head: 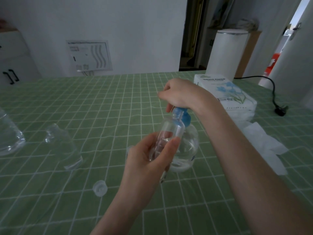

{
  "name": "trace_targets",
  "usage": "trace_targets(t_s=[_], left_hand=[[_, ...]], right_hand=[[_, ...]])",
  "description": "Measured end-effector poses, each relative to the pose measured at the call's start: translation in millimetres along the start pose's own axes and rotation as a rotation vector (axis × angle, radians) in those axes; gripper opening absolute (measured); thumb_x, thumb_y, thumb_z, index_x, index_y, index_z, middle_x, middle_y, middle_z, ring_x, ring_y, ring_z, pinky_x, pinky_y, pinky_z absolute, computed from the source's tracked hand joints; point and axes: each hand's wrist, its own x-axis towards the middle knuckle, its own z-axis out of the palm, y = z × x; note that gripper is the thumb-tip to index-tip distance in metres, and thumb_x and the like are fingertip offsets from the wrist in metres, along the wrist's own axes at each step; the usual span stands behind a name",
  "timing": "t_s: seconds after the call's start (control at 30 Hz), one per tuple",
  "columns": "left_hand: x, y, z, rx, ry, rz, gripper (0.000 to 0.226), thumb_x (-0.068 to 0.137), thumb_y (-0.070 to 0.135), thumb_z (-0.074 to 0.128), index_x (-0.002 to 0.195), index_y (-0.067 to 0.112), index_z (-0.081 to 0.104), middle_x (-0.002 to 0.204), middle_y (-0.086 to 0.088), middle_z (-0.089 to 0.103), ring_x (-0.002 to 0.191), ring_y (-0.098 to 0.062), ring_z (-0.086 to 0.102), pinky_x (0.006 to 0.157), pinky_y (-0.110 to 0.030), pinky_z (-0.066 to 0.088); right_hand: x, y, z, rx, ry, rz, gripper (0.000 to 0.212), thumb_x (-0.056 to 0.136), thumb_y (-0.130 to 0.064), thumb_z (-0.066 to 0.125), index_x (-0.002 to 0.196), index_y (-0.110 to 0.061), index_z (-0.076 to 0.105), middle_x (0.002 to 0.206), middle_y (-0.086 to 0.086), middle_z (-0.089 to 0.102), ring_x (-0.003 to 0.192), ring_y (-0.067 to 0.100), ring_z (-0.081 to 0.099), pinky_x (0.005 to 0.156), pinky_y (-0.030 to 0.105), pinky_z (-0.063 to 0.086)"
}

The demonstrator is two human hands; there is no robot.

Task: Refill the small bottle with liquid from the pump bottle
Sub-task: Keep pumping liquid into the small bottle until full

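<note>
My left hand (149,160) grips the small clear bottle (171,131) and holds it tilted, with its open neck up against the blue pump head (183,114). The round clear pump bottle (188,150) stands on the green checked tablecloth (101,107) just behind the small bottle. My right hand (179,94) sits on top of the pump head with its fingers curled down over it. The nozzle tip is hidden behind the small bottle's neck. A small clear cap (100,187) lies on the cloth to the left of my left forearm.
A clear funnel-shaped piece (62,146) and part of a large clear bottle (8,134) lie at the left. A tissue pack (227,92) and loose white tissues (264,145) are at the right. A black cord (272,92) and a white cylinder (227,51) stand behind.
</note>
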Motion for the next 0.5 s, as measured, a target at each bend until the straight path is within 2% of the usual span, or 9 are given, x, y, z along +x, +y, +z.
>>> trace_targets(t_s=[0.13, 0.23, 0.33, 0.4, 0.5], left_hand=[[0.5, -1.0, 0.3, 0.025, 0.006, 0.014, 0.032, 0.068, 0.048, 0.061, 0.083, 0.021, 0.071, 0.065, -0.020, 0.060, 0.056, -0.015, 0.052, 0.050, -0.018, 0.042], [0.2, -0.6, 0.8, 0.005, 0.011, 0.014, 0.028, 0.068, 0.045, 0.061, 0.076, 0.020, 0.070, 0.055, -0.010, 0.054, 0.050, -0.011, 0.047, 0.044, -0.015, 0.038], [-0.8, -1.7, 1.1, 0.025, 0.024, 0.006, 0.032, 0.066, 0.047, 0.062, 0.078, 0.019, 0.071, 0.054, -0.014, 0.053, 0.048, -0.011, 0.046, 0.042, -0.015, 0.036], [-1.4, -1.7, 0.8, 0.007, 0.030, 0.002, 0.032, 0.065, 0.047, 0.062, 0.076, 0.019, 0.071, 0.049, -0.005, 0.051, 0.044, -0.007, 0.043, 0.040, -0.014, 0.034], [-1.1, -1.7, 0.7, 0.022, 0.032, 0.004, 0.035, 0.065, 0.047, 0.062, 0.081, 0.018, 0.072, 0.056, -0.016, 0.058, 0.049, -0.012, 0.048, 0.043, -0.016, 0.037]], right_hand=[[1.0, -1.5, 0.9, 0.001, -0.033, 0.019, 0.036, 0.099, -0.026, 0.045, 0.126, -0.005, 0.056, 0.107, 0.011, 0.070, 0.098, 0.024, 0.066, 0.059, 0.022, 0.038], [2.0, -0.2, 1.9, 0.005, -0.047, 0.024, 0.037, 0.099, -0.025, 0.044, 0.128, -0.005, 0.055, 0.110, 0.012, 0.069, 0.102, 0.025, 0.065, 0.066, 0.026, 0.042], [1.4, 4.3, 6.6, 0.014, -0.069, 0.028, 0.035, 0.098, -0.023, 0.044, 0.124, -0.003, 0.057, 0.109, 0.013, 0.070, 0.102, 0.026, 0.066, 0.082, 0.031, 0.046], [0.9, 5.8, 9.1, 0.026, -0.071, 0.029, 0.035, 0.098, -0.024, 0.044, 0.123, -0.003, 0.058, 0.107, 0.013, 0.071, 0.101, 0.026, 0.066, 0.083, 0.031, 0.046], [0.8, 5.9, 8.2, 0.032, -0.053, 0.023, 0.034, 0.098, -0.024, 0.045, 0.120, -0.003, 0.059, 0.107, 0.013, 0.071, 0.101, 0.027, 0.066, 0.075, 0.031, 0.044]])
